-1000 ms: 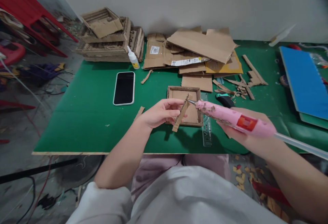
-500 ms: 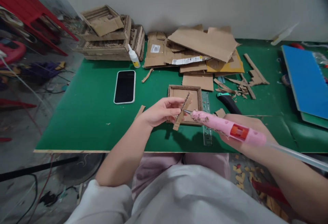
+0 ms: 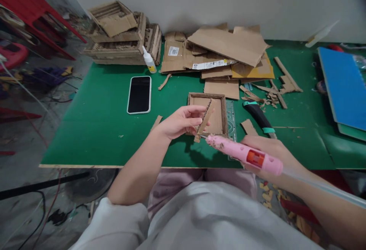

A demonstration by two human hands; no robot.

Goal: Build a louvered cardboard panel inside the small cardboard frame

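Observation:
Between the thumb and fingers of my left hand (image 3: 183,122) is a narrow cardboard strip (image 3: 206,117), tilted, its corrugated edge facing up. My right hand (image 3: 261,147) is wrapped round a pink hot glue gun (image 3: 233,149) with a clear glue stick (image 3: 323,187) out of its back end. The gun's metal nozzle touches or nearly touches the strip's lower end. Beneath the strip, a shallow square cardboard tray (image 3: 225,114) lies on the green table (image 3: 100,135). A clear stencil ruler (image 3: 231,116) lies beside the tray, partly under the gun.
A box cutter (image 3: 259,116) and cardboard scraps (image 3: 274,93) lie to the right. At the back are stacked cardboard sheets (image 3: 228,46), cardboard trays (image 3: 120,53) and a glue bottle (image 3: 149,62). A phone (image 3: 139,95) lies left, a blue board (image 3: 343,86) far right.
My right hand has moved the glue gun's nozzle down along the strip, from about its middle to its lower end. My left hand keeps its hold, nearly still. The view has shifted slightly.

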